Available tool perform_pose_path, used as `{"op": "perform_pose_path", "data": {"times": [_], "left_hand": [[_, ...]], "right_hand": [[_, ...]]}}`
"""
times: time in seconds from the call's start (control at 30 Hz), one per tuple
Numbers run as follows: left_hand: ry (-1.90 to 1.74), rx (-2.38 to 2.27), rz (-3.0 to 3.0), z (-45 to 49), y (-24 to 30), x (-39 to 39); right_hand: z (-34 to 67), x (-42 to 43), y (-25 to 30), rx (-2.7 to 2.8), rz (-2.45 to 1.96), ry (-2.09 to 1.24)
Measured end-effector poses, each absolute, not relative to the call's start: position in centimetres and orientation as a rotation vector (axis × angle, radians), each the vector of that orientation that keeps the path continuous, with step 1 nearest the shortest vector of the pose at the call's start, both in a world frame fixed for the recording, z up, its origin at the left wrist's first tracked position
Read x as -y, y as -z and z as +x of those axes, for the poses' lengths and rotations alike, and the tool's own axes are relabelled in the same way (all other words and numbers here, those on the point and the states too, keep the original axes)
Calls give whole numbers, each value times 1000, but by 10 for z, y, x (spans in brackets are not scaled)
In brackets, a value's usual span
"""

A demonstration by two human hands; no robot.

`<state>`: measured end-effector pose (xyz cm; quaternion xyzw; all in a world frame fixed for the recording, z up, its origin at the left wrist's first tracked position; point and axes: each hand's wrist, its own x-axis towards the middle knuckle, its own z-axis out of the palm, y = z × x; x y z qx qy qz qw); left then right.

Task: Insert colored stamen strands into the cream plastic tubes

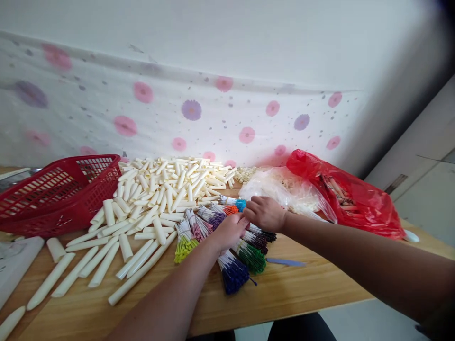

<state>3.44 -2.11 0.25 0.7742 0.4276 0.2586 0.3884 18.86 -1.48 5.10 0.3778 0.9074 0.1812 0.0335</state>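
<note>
My left hand [229, 233] and my right hand [266, 212] meet above the middle of the table, fingers closed and nearly touching. Whatever is between their fingertips is hidden. Around and beneath them, bundles of thin white sticks with coloured tips fan outward. A dark blue-tipped bundle [234, 275] lies nearest me, with a green-tipped bundle [251, 256] beside it. To the left are a yellow-tipped bundle [185, 244] and a pink-tipped bundle [199, 226]. Behind the hands are purple, orange and light blue tips; dark tips show under my right wrist.
Cream-coloured tubes [167, 184] are heaped at the back left, some spread forward. A red plastic basket [53, 199] stands left of them. Clear plastic bags [266, 182] and a red bag [373, 208] lie at the right. A flat bluish strip [287, 262] rests on the wooden table [320, 289].
</note>
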Motion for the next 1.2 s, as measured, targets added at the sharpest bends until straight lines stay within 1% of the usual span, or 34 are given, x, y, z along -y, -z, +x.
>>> {"op": "perform_pose_path", "data": {"times": [0.1,0.2,0.3,0.33,0.4,0.43,0.57,0.67,0.7,0.8,0.87,0.93,1.07,1.13,1.2], "left_hand": [[-679,-1142,2016,36,2,23],[-730,-1207,2034,32,0,23],[-734,-1157,2007,29,-5,21],[-697,-1121,1961,29,-5,21],[-537,-983,1671,31,-4,22],[-501,-989,1662,33,-2,22],[-601,-1145,1909,37,0,21],[-634,-1158,1933,35,-3,18],[-617,-1126,1892,33,-4,18],[-479,-961,1516,31,-2,20],[-442,-940,1428,32,1,21],[-520,-1016,1565,34,2,20],[-678,-1267,2057,33,-3,16],[-683,-1286,2071,32,-5,16],[-666,-1202,1930,32,-4,17]], "right_hand": [[184,13,-40,-2709,1267,-520],[179,18,-41,-2669,1399,-519],[181,27,-45,-2766,1415,-622],[183,29,-45,-2801,1386,-659],[186,29,-41,-2828,1322,-683],[187,27,-38,-2818,1308,-666],[184,14,-29,-2751,1364,-549],[184,11,-30,-2766,1381,-541],[186,11,-31,-2795,1357,-564],[193,11,-33,-2886,1210,-657],[195,8,-33,-2888,1161,-680],[192,5,-33,-2853,1200,-662],[183,1,-37,-2836,1263,-621],[183,2,-40,-2851,1260,-627],[185,3,-40,-2858,1262,-642]]}}
